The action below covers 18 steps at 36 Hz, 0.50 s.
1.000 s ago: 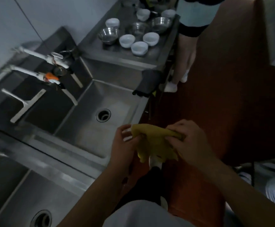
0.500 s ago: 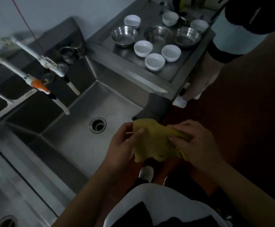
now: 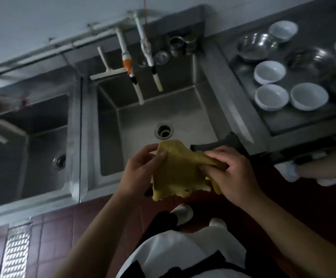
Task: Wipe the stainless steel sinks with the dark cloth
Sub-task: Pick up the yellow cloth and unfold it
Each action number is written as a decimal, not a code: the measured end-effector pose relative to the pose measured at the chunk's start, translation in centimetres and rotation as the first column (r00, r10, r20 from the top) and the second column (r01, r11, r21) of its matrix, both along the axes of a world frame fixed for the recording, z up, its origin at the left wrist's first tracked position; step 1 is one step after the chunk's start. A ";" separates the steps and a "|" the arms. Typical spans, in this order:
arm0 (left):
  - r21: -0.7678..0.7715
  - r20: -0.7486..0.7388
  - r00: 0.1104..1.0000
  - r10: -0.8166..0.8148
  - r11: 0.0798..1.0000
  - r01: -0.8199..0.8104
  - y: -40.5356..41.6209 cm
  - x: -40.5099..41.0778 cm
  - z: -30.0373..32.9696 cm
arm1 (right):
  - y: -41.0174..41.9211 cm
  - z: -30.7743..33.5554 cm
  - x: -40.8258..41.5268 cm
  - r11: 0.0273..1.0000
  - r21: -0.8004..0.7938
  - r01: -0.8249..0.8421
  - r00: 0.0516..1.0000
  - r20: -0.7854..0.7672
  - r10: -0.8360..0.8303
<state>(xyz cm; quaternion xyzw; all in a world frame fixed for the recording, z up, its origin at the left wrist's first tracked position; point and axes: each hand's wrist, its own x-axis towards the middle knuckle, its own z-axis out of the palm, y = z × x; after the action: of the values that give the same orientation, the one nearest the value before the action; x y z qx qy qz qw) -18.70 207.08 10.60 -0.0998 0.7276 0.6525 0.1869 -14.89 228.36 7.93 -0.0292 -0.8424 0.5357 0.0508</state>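
A yellow cloth [image 3: 178, 173] is being held up between both hands, above the front rim of the nearer sink. Its upper left edge is being pinched by the left hand [image 3: 141, 171], thumb on the near face. Its right side is being gripped by the right hand [image 3: 232, 175], fingers curled round bunched fabric. The frayed lower edge is hanging loose below the hands.

Below the hands, white shoes [image 3: 183, 214] are being seen on red floor tiles [image 3: 63, 223]; a metal floor grate [image 3: 17, 249] is lying well to the lower left.

Just beyond the right hand, the dark cloth [image 3: 221, 145] is lying draped over the right front corner of the middle sink [image 3: 183, 115], touching the rim and untouched by either hand. Beyond the left hand, the drain [image 3: 164, 131] is showing in the sink floor. A second sink [image 3: 43, 153] is lying well to the left of the hands.

Further out, two white taps, one with an orange handle [image 3: 127, 63], are hanging over the back of the middle sink, with a white squeegee [image 3: 107, 71] just beside them on the ledge. Small metal cups [image 3: 176, 44] are standing on the back ledge.

Far right of the hands, white bowls [image 3: 271, 97] and steel bowls [image 3: 256, 45] are resting on the steel desk [image 3: 295, 121]. Another person's shoe [image 3: 289, 171] is showing on the floor to the right of the right hand.
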 end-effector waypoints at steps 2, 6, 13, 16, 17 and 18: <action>0.023 0.046 0.994 0.103 0.994 -0.104 0.3 1.4 0.1 | 0.0 -0.5 0.0 0.998 -0.030 -0.053 0.998 0.012 0.053; 0.067 0.078 0.964 0.254 0.963 -0.260 0.4 4.5 0.1 | -0.4 -0.7 0.4 0.981 -0.043 -0.191 0.981 0.016 0.192; 0.145 0.154 0.944 0.292 0.938 -0.314 -0.8 7.1 -0.7 | -0.8 -1.3 0.6 0.944 -0.045 -0.326 0.942 0.072 0.329; 0.184 0.174 0.946 0.272 0.935 -0.303 -1.0 7.2 -1.1 | -1.3 -1.7 0.1 0.940 -0.009 -0.341 0.937 0.081 0.341; 0.200 0.186 0.947 0.262 0.933 -0.298 -1.1 7.0 -1.3 | -1.5 -1.7 0.0 0.942 0.005 -0.336 0.938 0.086 0.334; 0.223 0.203 0.948 0.246 0.931 -0.289 -1.3 6.8 -1.4 | -1.7 -1.7 -0.2 0.943 0.019 -0.333 0.940 0.089 0.330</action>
<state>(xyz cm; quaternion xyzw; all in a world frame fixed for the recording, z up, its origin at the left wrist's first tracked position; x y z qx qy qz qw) -11.87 205.73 9.18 -0.2297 0.6004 0.7471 0.1689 -15.13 226.64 6.20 0.0912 -0.8455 0.5207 -0.0755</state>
